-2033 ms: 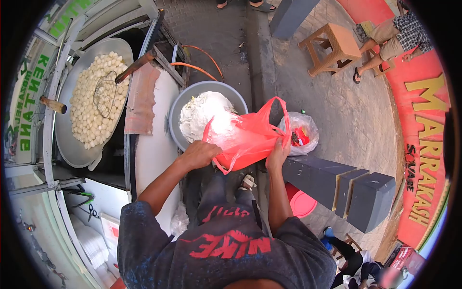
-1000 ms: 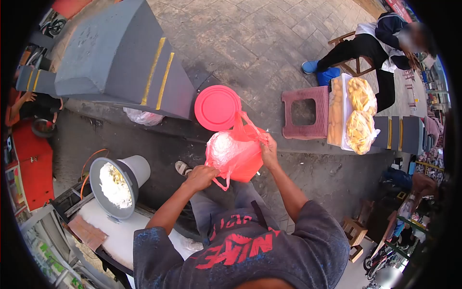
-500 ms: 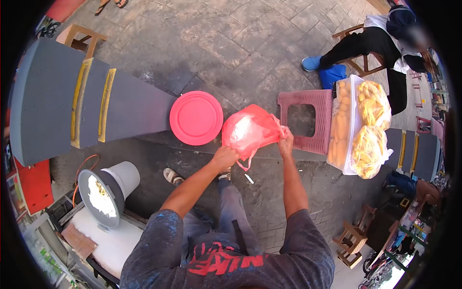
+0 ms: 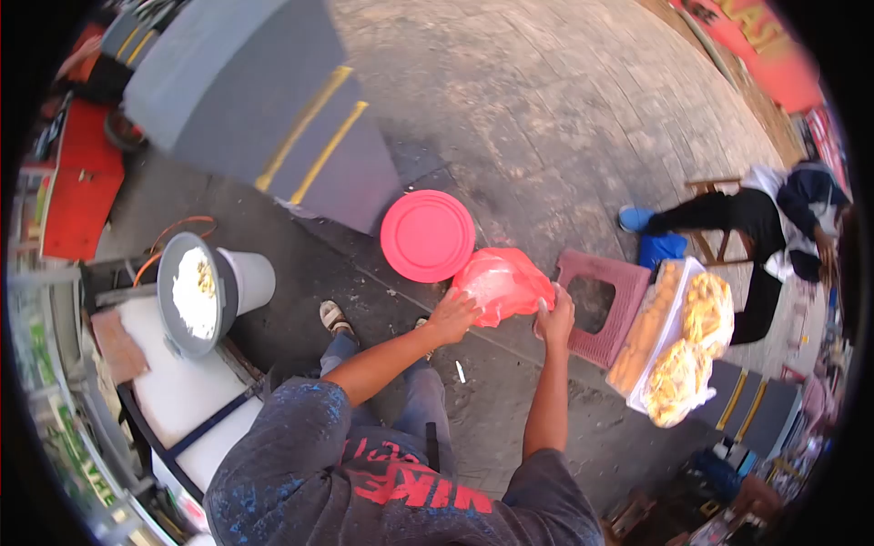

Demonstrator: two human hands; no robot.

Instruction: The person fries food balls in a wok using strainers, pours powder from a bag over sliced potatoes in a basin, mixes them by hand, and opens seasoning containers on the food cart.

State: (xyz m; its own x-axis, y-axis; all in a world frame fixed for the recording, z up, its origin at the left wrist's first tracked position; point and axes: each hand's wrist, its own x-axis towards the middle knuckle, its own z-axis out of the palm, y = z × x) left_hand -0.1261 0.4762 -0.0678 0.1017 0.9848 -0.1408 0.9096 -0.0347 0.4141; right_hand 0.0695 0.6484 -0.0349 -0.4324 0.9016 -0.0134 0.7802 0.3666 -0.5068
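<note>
A red plastic bag [image 4: 503,284] with something pale inside hangs between my two hands, beside a round pink lid [image 4: 428,236]. My left hand [image 4: 453,317] is at the bag's left edge, with the fingers against the plastic. At the right end, my right hand [image 4: 555,317] has its fingers closed on the gathered bag. To the right stands a pink plastic stool [image 4: 608,337], next to a clear container of yellow-brown food [image 4: 648,332] with bagged food [image 4: 678,380] on it.
A grey basin [image 4: 217,326] of white powder rests on a pale bucket [image 4: 251,284] at the left, by a white counter [image 4: 173,373]. A large grey pillar [image 4: 264,100] lies beyond. At the right, a person in black trousers [image 4: 710,211] sits on a wooden stool.
I have turned from the powder basin toward the pink lid and stool, carrying the bag. Since the last earlier frame, the bag and my hands appear slightly lower and farther right in view.
</note>
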